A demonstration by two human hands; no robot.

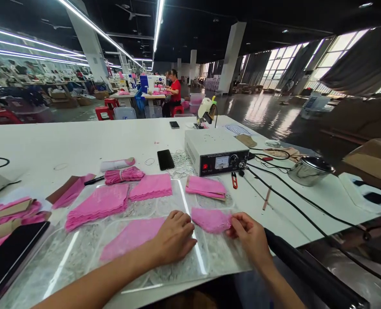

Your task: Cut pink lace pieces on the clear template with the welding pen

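My right hand [250, 238] pinches the right edge of a thin pink fabric piece [211, 220] between thumb and fingers. That piece lies over a clear plastic sheet [219, 253] on the table. To its left, my left hand [175, 236] rests palm down with bent fingers, thumb apart, and nothing visible in it. Its palm and fingertips are hidden. Under and beside it lies a flat pink fabric piece [132, 236]. Farther back are stacked pink pieces with wavy edges [102, 204], another stack [151, 186] and a folded pink stack [206, 186].
A grey control box [216, 148] with a dial stands behind, cables running right past a metal pot [309, 169]. Red-handled snips [234, 180] and a black phone [165, 159] lie nearby. A dark tablet-like device [14, 262] sits front left. A person in red [175, 90] sits far back.
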